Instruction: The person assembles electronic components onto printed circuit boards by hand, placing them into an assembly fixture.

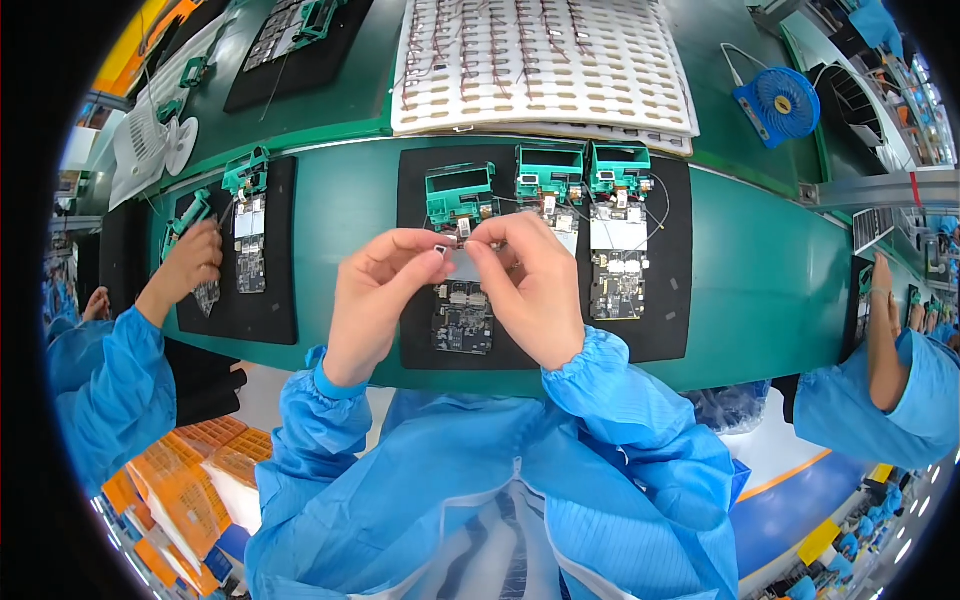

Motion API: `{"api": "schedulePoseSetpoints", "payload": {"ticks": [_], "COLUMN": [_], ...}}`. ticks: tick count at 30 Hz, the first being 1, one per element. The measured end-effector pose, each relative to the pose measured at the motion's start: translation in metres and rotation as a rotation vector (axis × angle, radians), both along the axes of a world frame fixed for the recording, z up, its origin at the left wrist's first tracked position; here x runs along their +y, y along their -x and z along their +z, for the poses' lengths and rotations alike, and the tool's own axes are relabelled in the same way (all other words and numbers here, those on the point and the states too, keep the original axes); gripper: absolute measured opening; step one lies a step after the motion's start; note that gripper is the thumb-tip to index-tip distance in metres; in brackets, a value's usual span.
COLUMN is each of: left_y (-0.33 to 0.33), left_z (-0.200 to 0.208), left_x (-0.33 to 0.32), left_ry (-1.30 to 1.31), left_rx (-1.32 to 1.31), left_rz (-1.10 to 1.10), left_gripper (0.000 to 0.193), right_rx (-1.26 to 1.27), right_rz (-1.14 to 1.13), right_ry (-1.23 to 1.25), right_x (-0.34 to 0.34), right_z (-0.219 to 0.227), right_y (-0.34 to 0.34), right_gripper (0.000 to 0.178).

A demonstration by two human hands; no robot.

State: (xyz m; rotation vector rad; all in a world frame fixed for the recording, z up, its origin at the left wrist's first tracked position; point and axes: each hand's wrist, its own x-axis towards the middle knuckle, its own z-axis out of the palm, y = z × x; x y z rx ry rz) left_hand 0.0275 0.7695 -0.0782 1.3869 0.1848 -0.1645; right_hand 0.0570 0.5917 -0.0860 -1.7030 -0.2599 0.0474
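My left hand [362, 300] is closed in a pinch on a small dark part with a pale square face [441, 249]. Close beside it, the thumb and forefinger of my right hand [540, 290] are pinched together; whatever they hold is too small to make out. Both hands hover over a circuit board [462, 325], its upper part partly hidden by my fingers. Behind that board is a green plastic frame [460, 192]. To the right, two more green frames [549, 172] adjoin boards, one fully visible board [619, 285] with a thin looped cable.
Under the boards lies a black mat [665, 325] on the green table [765, 260]. A white slotted tray [620, 85] holding rows of small wired parts stands behind. A blue fan [780, 104] is at back right. A co-worker's hand [192, 262] works at left; another person's arm [882, 340] is at right.
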Motion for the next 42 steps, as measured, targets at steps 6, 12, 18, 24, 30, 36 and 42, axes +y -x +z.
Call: {"api": "schedulePoseSetpoints", "payload": {"ticks": [6,12,18,24,30,36,42], "left_y": [-0.028,-0.044,-0.045,-0.039,-0.037,-0.039,-0.036], "left_z": [-0.009,-0.007,-0.006,-0.012,-0.028,-0.035,-0.034], "left_x": [0.009,0.008,0.004,0.012,0.017,0.019,0.020], "left_ry": [-0.499,-0.810,-0.845,-1.113,-1.260,-1.259,-1.271], "left_rx": [-0.371,-0.495,-0.532,-0.728,-0.925,-0.979,-0.969], "left_rz": [0.087,0.055,0.041,-0.064,-0.048,-0.007,-0.036], "left_gripper": [0.017,0.016,0.010,0.025,0.038,0.041,0.043], "right_rx": [-0.190,-0.288,-0.265,-0.353,-0.524,-0.517,-0.684], "right_rz": [0.020,0.004,0.011,-0.036,-0.369,-0.415,-0.434], "right_ry": [0.220,0.410,0.445,0.441,0.652,0.936,1.187], "right_x": [0.014,0.022,0.017,0.008,-0.054,-0.060,-0.054], "right_z": [-0.014,-0.025,-0.021,-0.017,0.002,-0.013,-0.021], "right_y": [-0.011,-0.016,-0.016,-0.018,-0.048,-0.056,-0.066], "right_gripper": [0.004,0.005,0.007,0.005,0.009,0.011,0.015]}}
